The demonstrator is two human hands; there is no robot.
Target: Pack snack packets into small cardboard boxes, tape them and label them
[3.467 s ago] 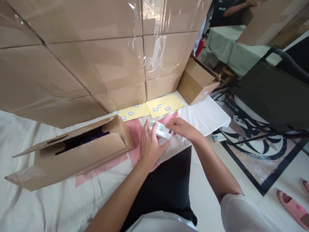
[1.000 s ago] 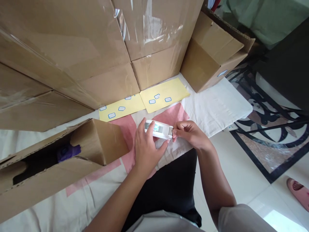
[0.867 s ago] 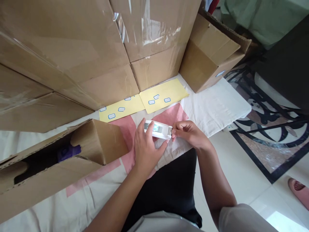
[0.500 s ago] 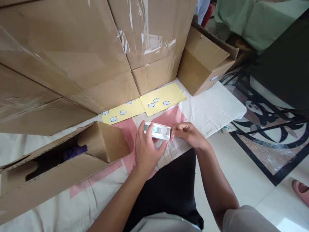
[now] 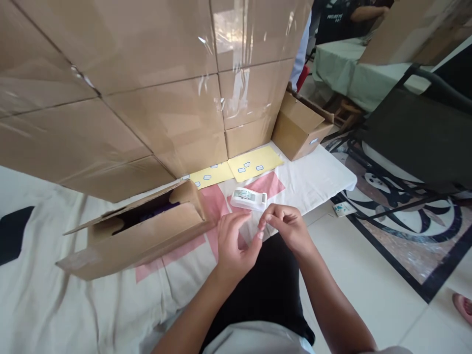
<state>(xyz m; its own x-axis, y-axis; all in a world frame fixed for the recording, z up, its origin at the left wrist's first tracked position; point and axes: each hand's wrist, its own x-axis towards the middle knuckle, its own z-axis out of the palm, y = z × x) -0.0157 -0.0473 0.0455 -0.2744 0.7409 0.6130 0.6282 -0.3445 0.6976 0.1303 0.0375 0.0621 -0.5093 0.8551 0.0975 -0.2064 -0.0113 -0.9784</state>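
A small white plastic device [image 5: 258, 201] with a greenish window lies on the cloth-covered table, just beyond my hands and touched by neither. My left hand [image 5: 236, 241] is open below it, fingers stretched and thumb apart, holding nothing that I can see. The left thumb's tip comes close to the right fingertips. My right hand [image 5: 285, 226] is closed in a pinch in front of the device; whatever is between its fingertips, if anything, is too small to make out. Behind the device lie yellow sheets [image 5: 266, 156] bearing several small blue-edged labels [image 5: 259, 167].
A long open carton [image 5: 147, 241] with something dark purple inside is at left. Taped cartons [image 5: 165, 113] form a wall behind. Another open carton [image 5: 295, 130] stands at the table's right end. A dark chair [image 5: 416, 118] is on the right; a person's arm [image 5: 367, 13] shows far back.
My left hand has let go of the white device, which now rests on the table. Both hands have drawn back toward me, coming close together. The view has shifted, showing more background.
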